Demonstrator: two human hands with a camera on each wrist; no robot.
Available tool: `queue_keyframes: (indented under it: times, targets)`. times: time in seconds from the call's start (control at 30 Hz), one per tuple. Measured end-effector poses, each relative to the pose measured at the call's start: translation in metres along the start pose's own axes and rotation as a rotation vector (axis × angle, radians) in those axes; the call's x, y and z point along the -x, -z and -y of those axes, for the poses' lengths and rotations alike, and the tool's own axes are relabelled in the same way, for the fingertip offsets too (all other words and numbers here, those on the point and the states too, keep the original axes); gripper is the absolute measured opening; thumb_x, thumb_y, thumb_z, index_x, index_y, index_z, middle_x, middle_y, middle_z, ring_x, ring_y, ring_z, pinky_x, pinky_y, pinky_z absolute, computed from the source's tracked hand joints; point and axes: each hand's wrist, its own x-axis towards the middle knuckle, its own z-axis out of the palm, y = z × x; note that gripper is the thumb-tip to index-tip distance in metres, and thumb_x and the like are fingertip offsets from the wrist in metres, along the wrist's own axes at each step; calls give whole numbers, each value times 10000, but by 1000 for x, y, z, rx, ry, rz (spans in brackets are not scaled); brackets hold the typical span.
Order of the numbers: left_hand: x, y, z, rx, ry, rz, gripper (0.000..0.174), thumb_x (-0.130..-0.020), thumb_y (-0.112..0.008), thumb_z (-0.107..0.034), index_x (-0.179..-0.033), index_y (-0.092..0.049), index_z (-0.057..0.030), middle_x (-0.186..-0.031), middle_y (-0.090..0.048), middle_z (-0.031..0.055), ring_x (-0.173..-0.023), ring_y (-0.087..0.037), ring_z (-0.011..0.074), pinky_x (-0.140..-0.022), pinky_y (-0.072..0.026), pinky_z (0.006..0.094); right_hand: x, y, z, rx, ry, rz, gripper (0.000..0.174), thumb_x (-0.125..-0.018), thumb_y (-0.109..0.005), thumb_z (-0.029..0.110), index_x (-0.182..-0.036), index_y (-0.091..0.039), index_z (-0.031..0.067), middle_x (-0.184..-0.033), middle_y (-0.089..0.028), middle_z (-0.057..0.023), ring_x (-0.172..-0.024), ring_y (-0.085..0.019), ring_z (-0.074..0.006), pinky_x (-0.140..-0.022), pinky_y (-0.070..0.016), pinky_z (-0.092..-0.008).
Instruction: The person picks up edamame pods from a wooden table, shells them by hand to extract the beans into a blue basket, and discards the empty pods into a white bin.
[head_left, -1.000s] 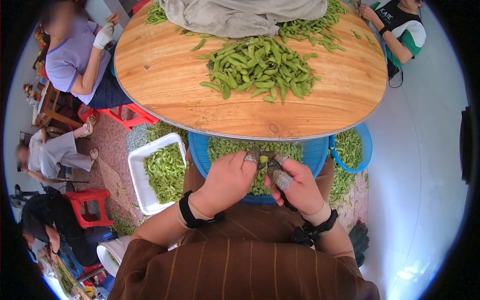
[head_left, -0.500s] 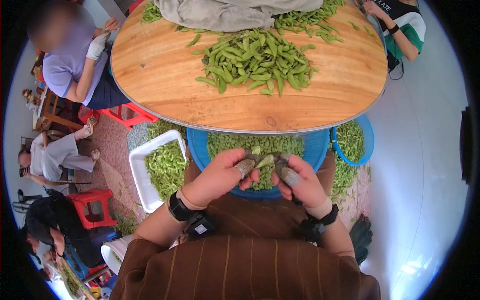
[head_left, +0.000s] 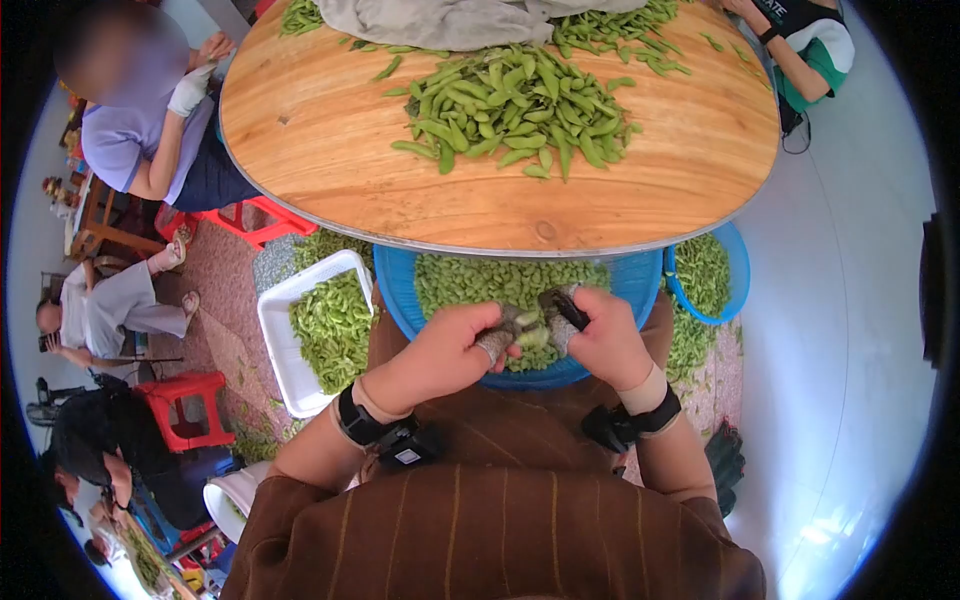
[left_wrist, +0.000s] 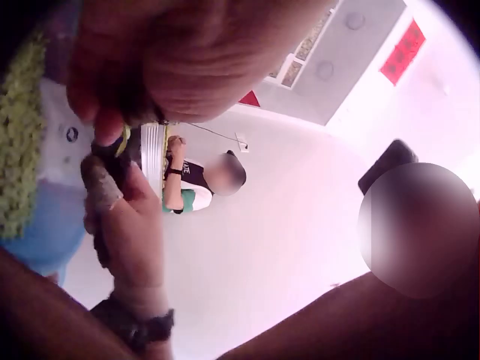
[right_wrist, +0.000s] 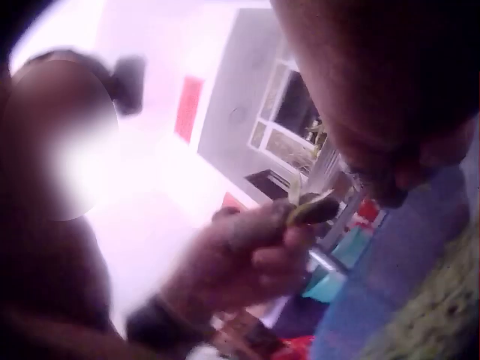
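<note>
My left hand point(head_left: 445, 345) pinches a green soybean pod point(head_left: 531, 333) over the blue basin point(head_left: 396, 300) of shelled beans. In the right wrist view the left hand point(right_wrist: 259, 255) holds the pod point(right_wrist: 301, 211) with its split halves spread. Close against the pod's other side is my right hand point(head_left: 612, 345), its fingers bent. Grey wrapping point(left_wrist: 101, 187) covers its thumb in the left wrist view. A black piece point(head_left: 563, 306) sits at the right fingertips; I cannot tell whether they grip the pod.
Ahead, a round wooden table point(head_left: 330, 190) bears a pod heap point(head_left: 515, 110) and a grey cloth point(head_left: 430, 25). A white tub point(head_left: 285, 375) of pods stands left, a blue basket point(head_left: 740, 270) right. People sit left and right of the table. A red stool point(head_left: 190, 405) stands behind left.
The hands stay over the basin, turning slightly as they work a pod. The right hand has rolled, so the black piece now shows on top. The head view has shifted a little.
</note>
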Motion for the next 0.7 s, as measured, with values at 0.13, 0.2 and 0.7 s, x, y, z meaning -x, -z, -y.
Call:
queue_keyframes:
  times: [0.13, 0.2, 0.7]
  targets:
    - [-1, -2, 5, -367, -165, -268, 154, -749, -469, 81, -890, -510, 33, -770, -629, 113, -683, -606, 152, -615, -481, 277, 7, -2, 13, 181, 126, -256, 164, -723, -660, 99, -855, -607, 18, -750, -563, -175, -703, -568, -373, -614, -470, -400]
    - [-1, -7, 5, -386, -204, -302, 182, -738, -477, 95, -908, -483, 31, -773, -626, 118, -684, -607, 160, -622, -482, 280, 9, -2, 19, 52, 162, -201, 155, -741, -659, 111, -856, -608, 19, -705, -566, -165, -643, -569, -347, -572, -464, -375]
    - [41, 39, 27, -402, -159, -374, 302, -797, -483, 76, -1094, -509, 28, -930, -606, 135, -774, -601, 230, -682, -490, 313, -8, 22, 25, 201, 45, -7, 179, -723, -657, 123, -841, -575, 16, -747, -589, -191, -704, -580, -380, -603, -463, -415]
